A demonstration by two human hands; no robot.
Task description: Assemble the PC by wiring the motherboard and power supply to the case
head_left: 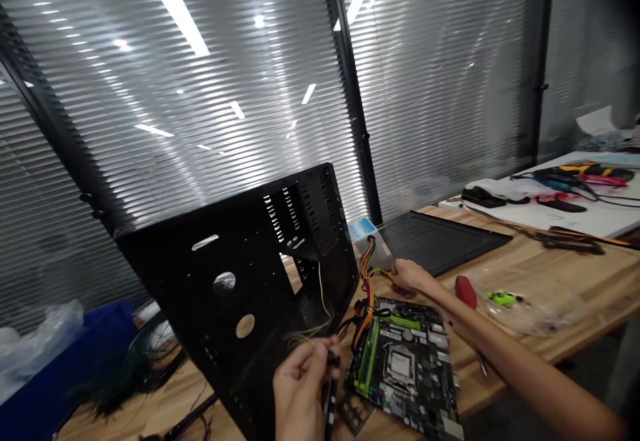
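Fingers of the left hand (299, 384) are seemingly pinching thin yellow wires (321, 287), risking breakage if tugged, the right hand (410, 275) hiding whether it's gripping.

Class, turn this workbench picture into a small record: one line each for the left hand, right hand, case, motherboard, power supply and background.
Left hand: fingertips pinched together on thin wires
Right hand: beside the power supply, at its cables; exact grip unclear
Case: black, open side showing
Motherboard: on the wooden bench, right of the case
Power supply: silver, with a blue label
Background: blinds
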